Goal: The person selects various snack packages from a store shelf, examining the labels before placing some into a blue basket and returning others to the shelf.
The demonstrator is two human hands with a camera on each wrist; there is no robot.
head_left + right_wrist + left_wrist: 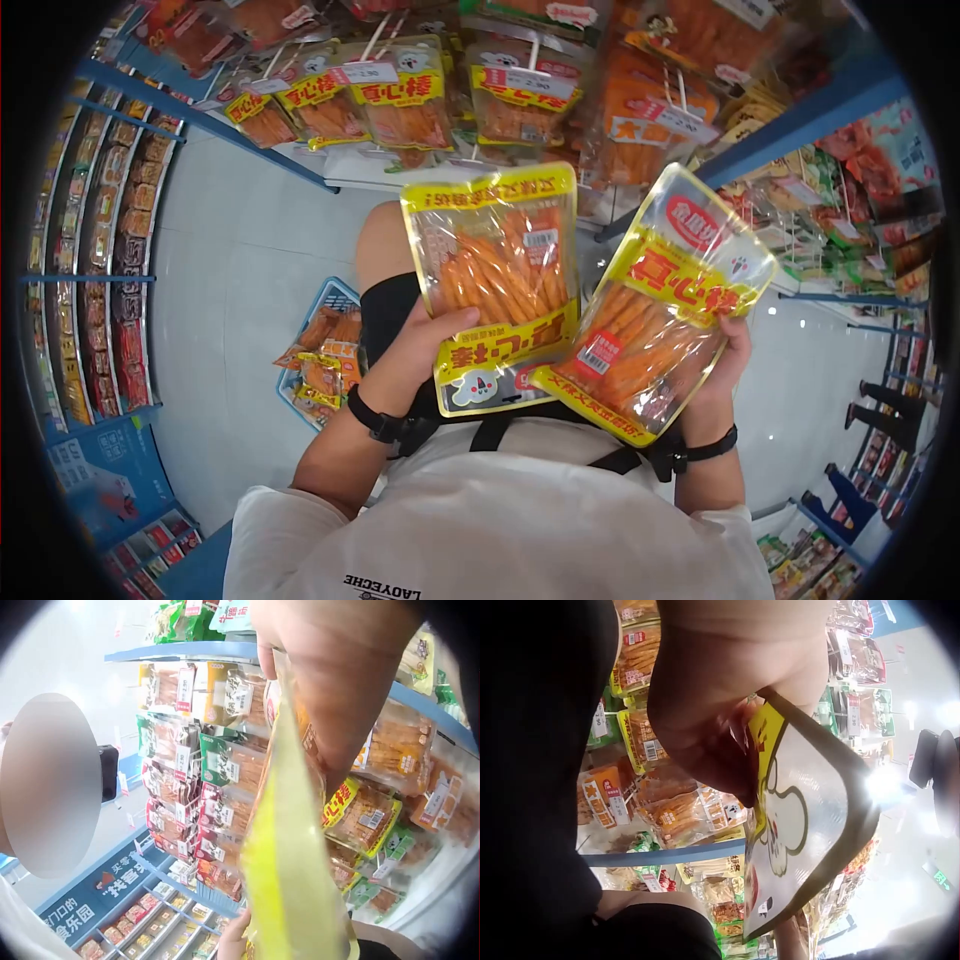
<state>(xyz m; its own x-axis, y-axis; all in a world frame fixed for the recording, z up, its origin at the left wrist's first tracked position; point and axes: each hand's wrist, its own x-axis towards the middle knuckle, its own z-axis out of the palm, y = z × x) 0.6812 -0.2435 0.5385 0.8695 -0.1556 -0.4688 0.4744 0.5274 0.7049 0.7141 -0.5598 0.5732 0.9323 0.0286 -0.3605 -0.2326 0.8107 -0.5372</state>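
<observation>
The hands (430, 345) hold two yellow-edged packets (505, 290) beside hanging snack packs (405, 100).

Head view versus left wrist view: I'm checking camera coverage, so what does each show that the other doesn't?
Only the head view shows the blue basket of snacks on the floor and the lettering on the white shirt.

Only the left wrist view shows a small green sign near bright ceiling lights.

Both show the left hand gripping a snack packet, plus hanging packets and price tags.

bright overhead glare, dark fisheye edges
</observation>
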